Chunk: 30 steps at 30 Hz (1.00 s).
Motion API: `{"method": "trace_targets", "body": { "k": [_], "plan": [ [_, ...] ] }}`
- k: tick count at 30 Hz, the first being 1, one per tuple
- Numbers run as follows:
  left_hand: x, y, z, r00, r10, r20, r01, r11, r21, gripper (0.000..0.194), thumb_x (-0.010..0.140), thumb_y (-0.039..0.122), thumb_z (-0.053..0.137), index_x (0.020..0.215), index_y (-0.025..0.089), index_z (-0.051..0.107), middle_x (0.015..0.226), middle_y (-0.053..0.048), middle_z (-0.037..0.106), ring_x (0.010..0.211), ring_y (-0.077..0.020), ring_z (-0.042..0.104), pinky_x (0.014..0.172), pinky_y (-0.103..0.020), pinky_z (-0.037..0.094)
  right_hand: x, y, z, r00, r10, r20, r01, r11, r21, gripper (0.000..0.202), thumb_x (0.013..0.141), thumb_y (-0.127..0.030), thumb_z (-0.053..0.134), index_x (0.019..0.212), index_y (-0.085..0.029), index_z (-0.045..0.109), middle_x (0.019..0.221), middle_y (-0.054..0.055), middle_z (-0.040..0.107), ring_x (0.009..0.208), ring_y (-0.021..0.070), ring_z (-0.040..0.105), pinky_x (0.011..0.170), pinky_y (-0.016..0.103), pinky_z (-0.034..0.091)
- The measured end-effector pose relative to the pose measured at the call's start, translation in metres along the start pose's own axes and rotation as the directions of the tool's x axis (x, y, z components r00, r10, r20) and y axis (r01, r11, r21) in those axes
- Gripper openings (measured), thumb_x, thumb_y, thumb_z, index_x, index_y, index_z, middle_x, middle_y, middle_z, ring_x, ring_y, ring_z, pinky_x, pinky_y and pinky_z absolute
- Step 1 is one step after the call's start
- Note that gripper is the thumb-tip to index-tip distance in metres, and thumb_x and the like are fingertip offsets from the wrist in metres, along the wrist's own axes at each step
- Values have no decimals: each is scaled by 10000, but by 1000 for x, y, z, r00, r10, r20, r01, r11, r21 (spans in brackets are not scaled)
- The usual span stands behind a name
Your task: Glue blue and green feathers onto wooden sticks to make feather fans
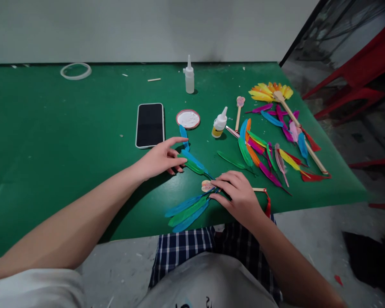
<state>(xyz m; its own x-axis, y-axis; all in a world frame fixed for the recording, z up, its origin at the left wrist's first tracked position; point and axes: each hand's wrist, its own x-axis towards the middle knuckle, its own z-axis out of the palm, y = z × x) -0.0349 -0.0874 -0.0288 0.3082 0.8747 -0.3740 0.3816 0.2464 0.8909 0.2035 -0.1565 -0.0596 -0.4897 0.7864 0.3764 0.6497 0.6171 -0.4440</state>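
My left hand (165, 158) has its index finger stretched out and its thumb at the tip of a green feather (194, 166), beside a blue feather (194, 160). Another blue feather (184, 137) lies just beyond that hand. My right hand (235, 194) pinches the quill ends of the feathers beside a small round stick head (207, 186). Blue and green feathers (189, 210) fan out toward the table's front edge. The stick (259, 189) comes out past my right hand and carries a red tassel (268, 206).
On the green table (51, 149) are a phone (150, 125), a red-rimmed lid (188, 119), a clear bottle (189, 79) and a yellow-labelled bottle (219, 124). Loose coloured feathers (244, 149), a yellow feather fan (266, 92) and another stick (238, 117) lie at right. A ring (76, 78) sits back left.
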Motion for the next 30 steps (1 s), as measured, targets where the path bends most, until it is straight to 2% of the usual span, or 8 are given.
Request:
{"method": "trace_targets", "body": {
  "k": [11, 22, 27, 30],
  "plan": [
    [1, -1, 2, 1000, 7, -14, -6, 1000, 26, 595, 730, 246, 617, 1266, 274, 358, 643, 22, 537, 563, -142, 627, 394, -168, 464, 0, 0, 0, 1000, -28, -11, 28, 998, -63, 261, 762, -337, 594, 977, -191, 623, 949, 77, 627, 962, 222, 509, 821, 392, 450],
    [1, 0, 2, 1000, 6, -12, -6, 1000, 29, 588, 731, 250, 617, 1260, 289, 363, 621, 38, 500, 561, -151, 629, 389, -174, 460, 1, -2, -2, 999, -15, -35, 14, 1000, -25, 253, 762, -345, 594, 956, -187, 631, 978, 84, 625, 967, 225, 513, 828, 401, 455],
    [1, -1, 2, 1000, 12, -8, -11, 1000, 22, 582, 733, 261, 618, 1257, 284, 366, 605, 46, 477, 564, -152, 626, 390, -179, 462, -2, -1, -8, 992, 46, -116, -44, 999, 26, 216, 790, -220, 554, 996, -202, 617, 970, 74, 614, 951, 202, 522, 837, 394, 457],
    [0, 0, 3, 1000, 15, -11, -15, 1000, 18, 575, 735, 265, 616, 1254, 281, 369, 599, 50, 462, 559, -152, 624, 389, -179, 462, -5, -2, -10, 994, 45, -98, -46, 999, -12, 255, 788, -131, 502, 1002, -198, 624, 994, 75, 606, 979, 205, 509, 855, 397, 447]
  ]
}}
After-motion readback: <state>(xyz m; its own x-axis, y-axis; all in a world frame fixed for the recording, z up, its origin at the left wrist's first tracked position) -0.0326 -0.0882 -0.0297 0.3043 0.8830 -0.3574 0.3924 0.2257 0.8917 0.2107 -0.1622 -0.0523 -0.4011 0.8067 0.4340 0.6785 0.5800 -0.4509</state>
